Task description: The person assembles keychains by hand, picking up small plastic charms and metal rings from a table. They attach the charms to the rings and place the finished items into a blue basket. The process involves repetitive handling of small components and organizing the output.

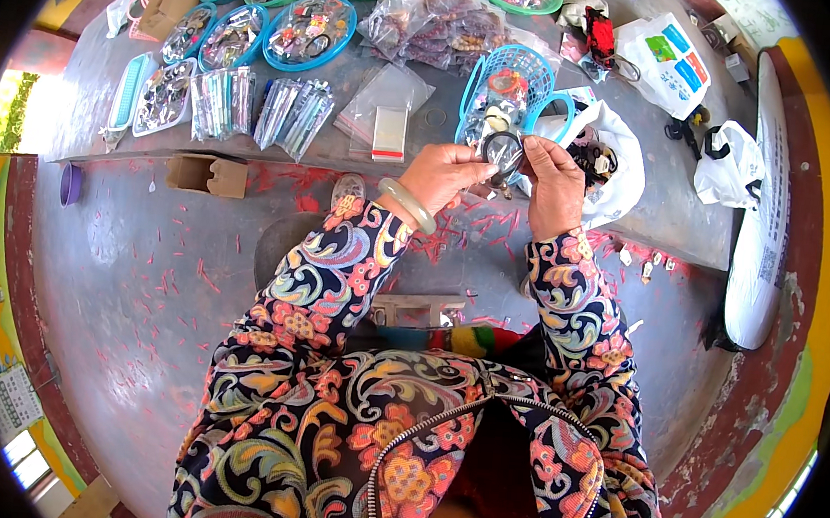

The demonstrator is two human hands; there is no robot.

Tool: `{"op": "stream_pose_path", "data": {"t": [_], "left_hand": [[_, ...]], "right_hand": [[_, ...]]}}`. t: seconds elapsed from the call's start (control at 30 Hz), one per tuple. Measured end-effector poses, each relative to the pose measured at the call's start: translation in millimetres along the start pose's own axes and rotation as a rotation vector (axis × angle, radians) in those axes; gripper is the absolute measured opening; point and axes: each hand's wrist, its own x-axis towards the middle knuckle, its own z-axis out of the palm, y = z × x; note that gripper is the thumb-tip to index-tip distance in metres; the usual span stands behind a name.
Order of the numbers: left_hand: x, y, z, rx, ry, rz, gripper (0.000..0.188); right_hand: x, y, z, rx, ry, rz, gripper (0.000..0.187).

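Observation:
Between my two hands, in front of the table's near edge, is a black hair tie (502,148), a dark loop with something shiny and clear at it. My left hand (448,173), with a pale bangle on its wrist, pinches the loop's left side. The thumb and fingers of my right hand (554,184) close on its right side. Just beyond stands a light-blue plastic basket (474,82) holding small hair accessories. A white plastic bag (625,189) lies open beside my right hand, with dark hair ties (595,159) inside.
Round blue trays (270,54) of small accessories cover the table's far left. Nearer lie bundled pens (295,116) and clear plastic bags (388,94). White bags (683,71) sit at the right. A cardboard box (206,175) is on the floor, among red scraps.

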Motion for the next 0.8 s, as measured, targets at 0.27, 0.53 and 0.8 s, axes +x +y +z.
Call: {"op": "stream_pose_path", "data": {"t": [0.27, 0.53, 0.8], "left_hand": [[0.6, -1.9, -3.3, 0.058, 0.044, 0.038, 0.017], [5.9, -14.1, -8.8, 0.606, -0.084, 0.309, 0.019], [3.2, -6.7, -6.7, 0.655, -0.103, 0.313, 0.019]], "right_hand": [[-1.2, 1.6, -2.3, 0.046, -0.026, 0.052, 0.014], [5.4, -20.7, -4.8, -0.04, -0.291, 0.294, 0.014], [1.6, -12.7, -5.5, -0.207, -0.222, 0.088, 0.011]]}}
